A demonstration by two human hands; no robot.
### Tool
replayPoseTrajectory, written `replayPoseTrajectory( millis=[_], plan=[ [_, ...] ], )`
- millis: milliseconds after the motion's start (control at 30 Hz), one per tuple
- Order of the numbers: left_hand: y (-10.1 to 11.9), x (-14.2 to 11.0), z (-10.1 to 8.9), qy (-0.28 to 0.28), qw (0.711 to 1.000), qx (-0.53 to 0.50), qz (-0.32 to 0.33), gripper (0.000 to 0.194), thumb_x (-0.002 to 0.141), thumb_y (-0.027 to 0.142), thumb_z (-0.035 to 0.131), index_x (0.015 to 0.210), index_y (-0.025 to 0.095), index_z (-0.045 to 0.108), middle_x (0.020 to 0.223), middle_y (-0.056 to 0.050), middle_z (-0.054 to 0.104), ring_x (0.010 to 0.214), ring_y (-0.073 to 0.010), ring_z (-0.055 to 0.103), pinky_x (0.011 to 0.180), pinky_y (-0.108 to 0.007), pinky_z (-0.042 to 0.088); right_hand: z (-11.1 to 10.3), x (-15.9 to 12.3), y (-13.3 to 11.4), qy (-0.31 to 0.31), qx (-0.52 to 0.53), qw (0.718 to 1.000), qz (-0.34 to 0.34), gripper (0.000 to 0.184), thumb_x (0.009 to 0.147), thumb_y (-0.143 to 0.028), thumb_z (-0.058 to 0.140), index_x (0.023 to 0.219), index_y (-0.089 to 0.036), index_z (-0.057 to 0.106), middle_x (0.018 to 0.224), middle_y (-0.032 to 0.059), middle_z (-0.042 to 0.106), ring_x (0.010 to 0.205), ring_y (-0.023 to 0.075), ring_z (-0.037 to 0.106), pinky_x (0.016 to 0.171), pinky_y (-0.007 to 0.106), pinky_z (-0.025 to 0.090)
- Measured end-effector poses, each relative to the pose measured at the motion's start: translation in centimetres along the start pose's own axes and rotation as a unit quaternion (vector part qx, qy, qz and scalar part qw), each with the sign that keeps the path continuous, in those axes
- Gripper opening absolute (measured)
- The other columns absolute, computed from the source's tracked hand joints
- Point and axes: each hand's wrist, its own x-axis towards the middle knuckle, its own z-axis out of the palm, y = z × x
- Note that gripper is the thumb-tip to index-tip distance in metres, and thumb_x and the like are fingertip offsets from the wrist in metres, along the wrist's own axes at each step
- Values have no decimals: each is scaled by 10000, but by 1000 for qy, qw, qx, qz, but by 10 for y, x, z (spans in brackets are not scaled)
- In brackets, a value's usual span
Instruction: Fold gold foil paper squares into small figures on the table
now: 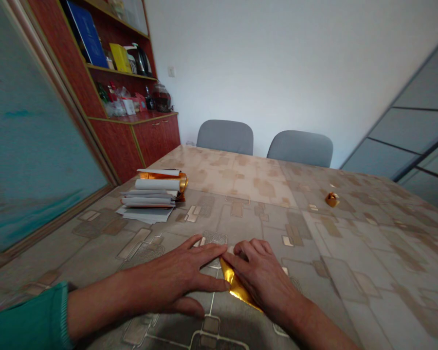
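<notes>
A shiny gold foil paper, folded to a narrow pointed shape, lies on the patterned table in front of me. My right hand is on its right side, fingers curled in and thumb pressed along the fold, hiding part of it. From the left my left hand reaches over flat, fingers stretched apart. Its index fingertip meets the top end of the paper and another fingertip touches the left edge. Farther left sits a stack of folded grey and gold paper sheets.
A small folded gold piece stands on the table at the far right. Two grey chairs are behind the far edge, against a white wall. At the left is a red cabinet with bottles and boxes on its shelves.
</notes>
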Motion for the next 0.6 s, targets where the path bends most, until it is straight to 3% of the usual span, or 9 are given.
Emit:
replayPoseTrajectory(
  millis=[100,200,367,433,500,600],
  plan=[
    [-15,-2,1,6,999,7,33,527,926,458,673,1429,377,541,1591,-145,408,1428,-368,433,1150,-601,337,-9,-8,12,22,92,996,8,318,1020,-140,509,1307,-230,611,964,56,689,901,216,588,805,351,467],
    [-32,0,-1,2,998,19,57,467,968,449,616,1425,400,531,1603,-100,402,1449,-296,415,1198,-549,274,-18,-21,19,9,191,980,57,255,1029,-146,484,1143,-244,689,970,44,697,907,191,627,796,314,507],
    [-40,18,-10,8,995,55,83,309,1005,340,567,1308,344,624,1557,-80,467,1416,-277,446,1191,-528,274,-28,-37,9,-39,231,970,66,221,958,-102,550,1077,-221,692,1050,60,682,955,193,644,853,326,542],
    [-33,27,-10,30,994,64,86,221,1021,255,526,1173,283,684,1401,-76,609,1296,-255,548,1142,-464,348,-32,-37,-1,-75,244,965,62,222,947,-95,578,1050,-237,713,1042,46,683,936,177,656,843,298,553],
    [-22,34,-5,51,994,62,69,234,1045,229,473,999,231,702,1082,-53,723,1036,-207,645,1027,-376,439,-35,-34,-11,-91,241,966,39,248,942,-90,597,1066,-265,723,1019,19,695,894,152,674,788,245,561],
    [-7,37,9,98,993,57,27,240,1046,270,482,917,215,678,884,-21,712,853,-187,638,900,-322,483,-34,-32,-20,-48,149,987,21,217,911,-146,652,1030,-305,740,924,-22,707,768,142,676,664,221,558]
  ],
)
